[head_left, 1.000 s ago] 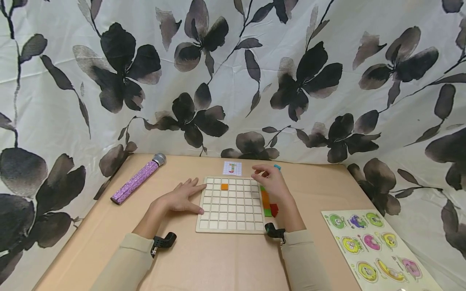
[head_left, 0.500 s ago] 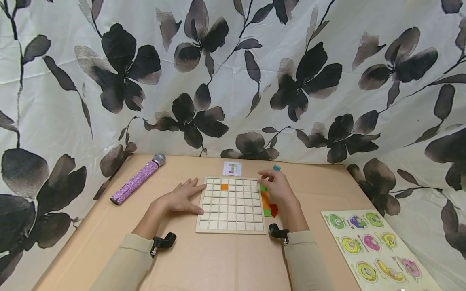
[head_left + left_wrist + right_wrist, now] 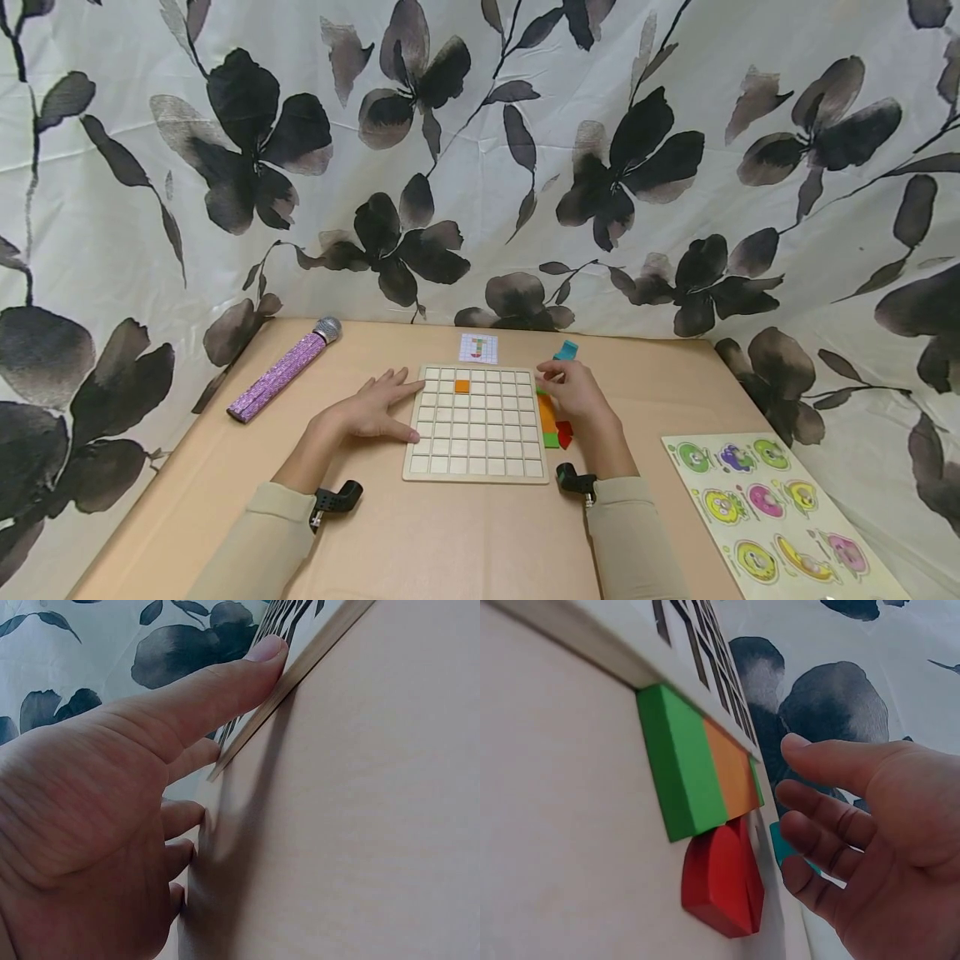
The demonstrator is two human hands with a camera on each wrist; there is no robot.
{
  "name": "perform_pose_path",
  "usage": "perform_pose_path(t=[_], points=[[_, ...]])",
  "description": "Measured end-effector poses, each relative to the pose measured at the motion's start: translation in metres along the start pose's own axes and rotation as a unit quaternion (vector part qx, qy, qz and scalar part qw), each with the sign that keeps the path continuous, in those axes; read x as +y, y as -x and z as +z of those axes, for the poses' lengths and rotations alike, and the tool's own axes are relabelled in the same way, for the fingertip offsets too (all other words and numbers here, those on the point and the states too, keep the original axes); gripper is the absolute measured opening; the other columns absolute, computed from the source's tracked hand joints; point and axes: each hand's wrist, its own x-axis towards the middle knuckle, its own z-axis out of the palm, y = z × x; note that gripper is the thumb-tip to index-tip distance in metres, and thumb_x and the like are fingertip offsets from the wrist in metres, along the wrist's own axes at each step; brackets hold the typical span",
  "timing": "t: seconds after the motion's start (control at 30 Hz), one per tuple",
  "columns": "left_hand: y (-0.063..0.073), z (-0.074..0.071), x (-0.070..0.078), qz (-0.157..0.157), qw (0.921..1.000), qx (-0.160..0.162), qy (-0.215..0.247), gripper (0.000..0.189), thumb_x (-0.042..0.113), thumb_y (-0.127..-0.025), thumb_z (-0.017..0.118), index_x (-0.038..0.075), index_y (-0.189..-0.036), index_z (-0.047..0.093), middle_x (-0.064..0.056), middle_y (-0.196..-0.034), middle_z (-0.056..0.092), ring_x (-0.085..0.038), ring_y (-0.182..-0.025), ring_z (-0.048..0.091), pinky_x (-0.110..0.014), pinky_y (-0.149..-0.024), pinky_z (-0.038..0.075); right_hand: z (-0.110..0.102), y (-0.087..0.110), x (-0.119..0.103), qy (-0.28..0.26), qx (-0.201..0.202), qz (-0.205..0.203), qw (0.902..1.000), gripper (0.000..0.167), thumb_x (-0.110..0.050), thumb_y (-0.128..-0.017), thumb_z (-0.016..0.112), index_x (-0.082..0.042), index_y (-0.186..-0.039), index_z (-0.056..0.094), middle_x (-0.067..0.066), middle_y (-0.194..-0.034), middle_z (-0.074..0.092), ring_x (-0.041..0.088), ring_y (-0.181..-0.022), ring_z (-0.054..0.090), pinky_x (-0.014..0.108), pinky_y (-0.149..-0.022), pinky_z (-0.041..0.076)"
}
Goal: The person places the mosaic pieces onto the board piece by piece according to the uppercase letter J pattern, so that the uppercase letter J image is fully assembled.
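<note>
A pale grid board (image 3: 480, 433) with an orange square (image 3: 462, 387) in its upper part lies on the table. My left hand (image 3: 375, 407) rests at its left edge, fingers spread; in the left wrist view the thumb (image 3: 225, 686) lies on the board's rim. My right hand (image 3: 579, 396) is above the right edge, fingers loosely bent beside a row of blocks, and no block shows between them in the right wrist view. Along that edge are a green block (image 3: 679, 761) and an orange block (image 3: 733, 769), with red blocks (image 3: 718, 881) beside them. A blue block (image 3: 567, 350) lies beyond the right hand.
A small card (image 3: 478, 347) with a coloured grid pattern lies behind the board. At the left is a purple glittery microphone (image 3: 285, 371). A sheet of fruit pictures (image 3: 776, 508) lies at the right. A floral cloth (image 3: 480, 167) hangs behind the table.
My right hand has moved right and slightly nearer me, off the board's upper right corner, so more of the blue block shows. The left hand stays in place.
</note>
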Motion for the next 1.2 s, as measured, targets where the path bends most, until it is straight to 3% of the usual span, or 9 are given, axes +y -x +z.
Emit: perform_pose_path(t=[0.47,1.2], points=[[0.000,0.001,-0.002,0.000,1.0000,-0.002,-0.001,0.099,0.053,-0.083,0.083,0.013,-0.162,0.038,-0.031,-0.171,0.012,-0.052,-0.159,0.005,-0.069,-0.127,0.002,0.003,-0.004,0.009,0.023,-0.012,0.000,0.9997,0.032,-0.008,-0.097,0.072,-0.001,-0.129,0.071,0.015,-0.114,0.071,0.027,-0.096,0.062,0.034,-0.083,0.057],[-0.001,0.001,-0.002,0.006,1.0000,0.001,-0.001,0.100,0.052,-0.083,0.083,0.011,-0.162,0.038,-0.033,-0.170,0.013,-0.054,-0.158,0.005,-0.071,-0.126,0.002,0.006,-0.003,0.007,0.068,-0.010,-0.020,0.9974,0.026,-0.006,-0.098,0.070,0.000,-0.123,0.076,0.017,-0.119,0.068,0.029,-0.106,0.060,0.047,-0.096,0.057]])
